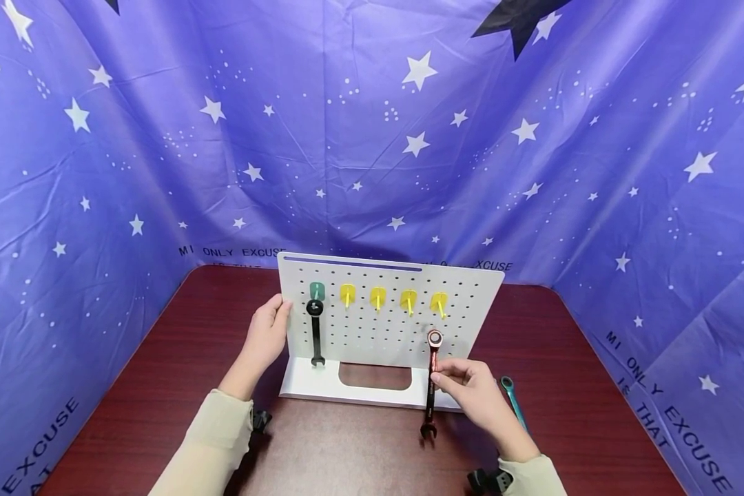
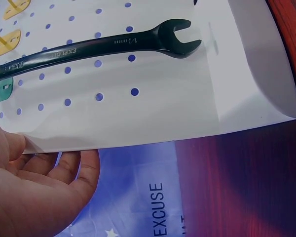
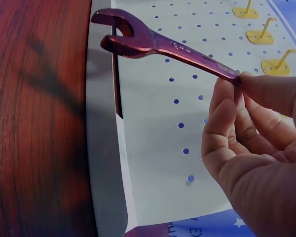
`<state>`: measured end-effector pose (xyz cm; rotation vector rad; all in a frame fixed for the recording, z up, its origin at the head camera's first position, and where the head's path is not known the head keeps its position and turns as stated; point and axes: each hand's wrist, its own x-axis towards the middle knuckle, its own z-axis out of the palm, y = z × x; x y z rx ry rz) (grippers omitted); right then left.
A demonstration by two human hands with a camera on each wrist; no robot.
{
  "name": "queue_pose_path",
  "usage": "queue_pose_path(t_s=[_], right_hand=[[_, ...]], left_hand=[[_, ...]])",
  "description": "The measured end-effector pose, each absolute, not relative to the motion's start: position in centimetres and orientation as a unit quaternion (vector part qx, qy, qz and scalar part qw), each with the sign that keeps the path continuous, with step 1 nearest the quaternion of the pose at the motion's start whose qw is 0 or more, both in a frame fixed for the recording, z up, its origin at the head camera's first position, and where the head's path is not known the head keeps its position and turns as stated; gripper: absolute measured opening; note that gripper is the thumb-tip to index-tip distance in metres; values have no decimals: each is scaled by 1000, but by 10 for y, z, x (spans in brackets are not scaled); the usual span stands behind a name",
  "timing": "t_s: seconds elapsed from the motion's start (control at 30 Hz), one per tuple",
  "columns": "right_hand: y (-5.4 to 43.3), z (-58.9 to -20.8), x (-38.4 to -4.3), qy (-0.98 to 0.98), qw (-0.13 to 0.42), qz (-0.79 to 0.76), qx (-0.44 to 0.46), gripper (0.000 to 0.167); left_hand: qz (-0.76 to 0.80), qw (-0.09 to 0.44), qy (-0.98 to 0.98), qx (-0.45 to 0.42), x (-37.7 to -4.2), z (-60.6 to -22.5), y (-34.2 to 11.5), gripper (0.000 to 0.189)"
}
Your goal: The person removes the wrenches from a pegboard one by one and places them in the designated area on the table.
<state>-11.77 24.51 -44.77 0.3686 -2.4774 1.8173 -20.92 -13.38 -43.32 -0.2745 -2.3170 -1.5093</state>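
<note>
Red was the wrench (image 1: 431, 388) our right hand's (image 1: 476, 394) fingers pinched before the board (image 1: 372, 351); our left hand (image 1: 268, 328) gripped the board's edge. Cloth (image 1: 328, 158) behind it read "EXCUSE".

head view high; wrist views near pegboard (image 1: 378, 350)

The table (image 1: 322, 451) is supporting the pegboard (image 1: 381, 355) on its base; the teal wrench (image 1: 512, 399) is lying to its right.
</note>
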Motion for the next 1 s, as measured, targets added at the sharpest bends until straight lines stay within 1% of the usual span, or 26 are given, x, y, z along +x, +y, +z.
queue_pose_path(t_s=[0.27, 0.67, 1.0], right_hand=[[248, -446, -116, -805, 24, 582, 114, 13], [258, -448, -112, -811, 33, 575, 105, 11], [267, -450, -109, -816, 46, 564, 115, 7]], left_hand=[[-534, 180, -820, -99, -209, -432, -134, 18], [-537, 185, -817, -102, -210, -434, -134, 18], [-536, 183, -818, -102, -210, -434, -135, 18]])
